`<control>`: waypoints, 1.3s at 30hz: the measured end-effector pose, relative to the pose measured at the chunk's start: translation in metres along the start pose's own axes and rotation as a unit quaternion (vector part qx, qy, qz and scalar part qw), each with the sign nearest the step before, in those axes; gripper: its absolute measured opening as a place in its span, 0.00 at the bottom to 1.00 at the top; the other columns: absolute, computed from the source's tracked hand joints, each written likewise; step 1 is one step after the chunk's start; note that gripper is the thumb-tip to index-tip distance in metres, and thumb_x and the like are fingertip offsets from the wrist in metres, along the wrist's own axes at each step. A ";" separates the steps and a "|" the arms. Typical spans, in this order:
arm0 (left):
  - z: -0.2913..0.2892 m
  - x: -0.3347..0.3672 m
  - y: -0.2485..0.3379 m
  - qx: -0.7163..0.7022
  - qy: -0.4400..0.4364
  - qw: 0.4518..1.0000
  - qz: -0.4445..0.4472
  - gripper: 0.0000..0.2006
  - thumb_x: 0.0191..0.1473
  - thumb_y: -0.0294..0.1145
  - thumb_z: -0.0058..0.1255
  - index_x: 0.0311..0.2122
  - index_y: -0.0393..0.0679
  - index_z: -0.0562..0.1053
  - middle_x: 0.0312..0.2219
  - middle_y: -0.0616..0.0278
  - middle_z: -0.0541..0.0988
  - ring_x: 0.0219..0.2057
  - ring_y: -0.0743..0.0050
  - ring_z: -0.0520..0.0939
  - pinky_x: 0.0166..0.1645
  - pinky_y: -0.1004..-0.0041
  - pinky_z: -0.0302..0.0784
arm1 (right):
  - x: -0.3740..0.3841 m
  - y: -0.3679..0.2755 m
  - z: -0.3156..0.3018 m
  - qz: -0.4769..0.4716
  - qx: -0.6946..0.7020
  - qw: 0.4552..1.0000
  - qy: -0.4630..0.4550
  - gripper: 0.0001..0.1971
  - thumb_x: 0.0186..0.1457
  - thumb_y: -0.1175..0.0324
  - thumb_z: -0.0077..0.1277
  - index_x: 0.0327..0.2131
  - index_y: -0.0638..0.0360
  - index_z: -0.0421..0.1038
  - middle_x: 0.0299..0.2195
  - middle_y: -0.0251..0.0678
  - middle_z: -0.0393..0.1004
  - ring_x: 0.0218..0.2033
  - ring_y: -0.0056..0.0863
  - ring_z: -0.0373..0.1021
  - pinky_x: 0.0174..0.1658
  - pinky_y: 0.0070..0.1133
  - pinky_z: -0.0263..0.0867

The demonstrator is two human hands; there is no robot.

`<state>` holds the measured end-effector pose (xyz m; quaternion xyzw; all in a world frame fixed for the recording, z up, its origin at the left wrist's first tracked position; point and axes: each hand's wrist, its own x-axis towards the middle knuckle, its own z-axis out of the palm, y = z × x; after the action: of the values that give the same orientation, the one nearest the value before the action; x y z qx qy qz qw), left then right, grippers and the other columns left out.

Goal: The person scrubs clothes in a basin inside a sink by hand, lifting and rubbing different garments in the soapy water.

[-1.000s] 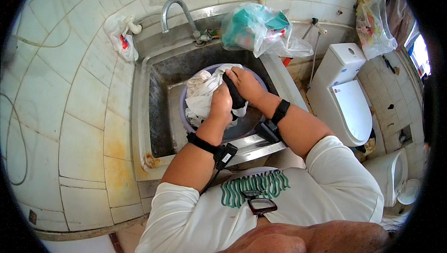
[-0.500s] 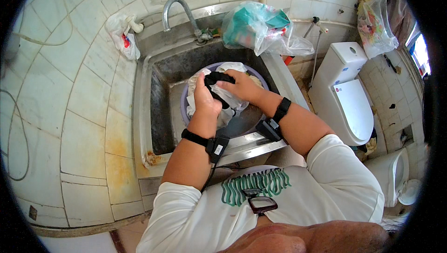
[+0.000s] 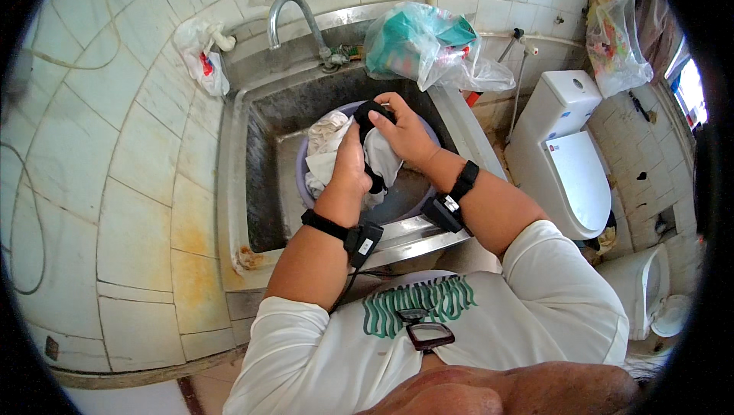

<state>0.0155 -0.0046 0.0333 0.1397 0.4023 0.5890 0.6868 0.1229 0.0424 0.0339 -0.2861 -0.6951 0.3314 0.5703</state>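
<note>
A bunched black cloth (image 3: 370, 114) is gripped in my right hand (image 3: 405, 137), the thumb lying across its top and the fingers curled over its far side. Against the near left side of the same cloth my left hand (image 3: 351, 163) is closed, its fingers partly hidden behind the fabric. Another black bit shows below, beside the left palm. Both hands are over a purple basin (image 3: 301, 179) inside the sink. White and cream clothes (image 3: 324, 141) are heaped in that basin under and around my hands, with some water visible at the near right.
The metal sink (image 3: 238, 147) surrounds the basin. A curved faucet (image 3: 292, 4) rises at its back. A plastic bag with a teal item (image 3: 428, 44) rests on the back right rim. A white bag (image 3: 200, 56) hangs on the left wall. A toilet (image 3: 569, 155) stands at right.
Both hands have shifted slightly to the right with the black cloth. My right fingers have moved up over its far end, and more cream fabric shows at the left.
</note>
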 end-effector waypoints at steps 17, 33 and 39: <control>-0.017 0.020 -0.028 0.098 -0.029 0.991 0.082 0.19 0.60 0.47 0.36 0.45 0.43 0.69 0.40 0.59 0.76 0.40 0.65 0.77 0.42 0.65 0.73 | 0.010 0.010 -0.009 0.109 -0.153 0.975 -0.118 0.17 0.59 0.60 0.41 0.29 0.68 0.68 0.23 0.52 0.67 0.24 0.46 0.64 0.34 0.32 0.61; -0.001 0.000 -0.016 -0.031 -0.068 0.997 0.019 0.16 0.58 0.43 0.37 0.43 0.44 0.69 0.34 0.60 0.77 0.35 0.65 0.79 0.39 0.63 0.75 | 0.001 -0.008 -0.003 0.076 -0.167 0.977 -0.110 0.13 0.57 0.63 0.44 0.27 0.64 0.67 0.23 0.47 0.68 0.26 0.38 0.65 0.33 0.27 0.61; 0.006 -0.008 -0.013 0.006 0.035 0.998 0.045 0.15 0.57 0.44 0.40 0.39 0.44 0.70 0.33 0.62 0.76 0.34 0.67 0.78 0.38 0.64 0.74 | -0.003 0.016 -0.006 0.093 -0.050 0.984 -0.141 0.13 0.59 0.62 0.43 0.40 0.64 0.66 0.32 0.49 0.71 0.37 0.40 0.68 0.44 0.26 0.62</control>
<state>0.0289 -0.0138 0.0321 0.1410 0.4225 0.6214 0.6445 0.1293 0.0508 0.0208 -0.3276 -0.7548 0.3847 0.4182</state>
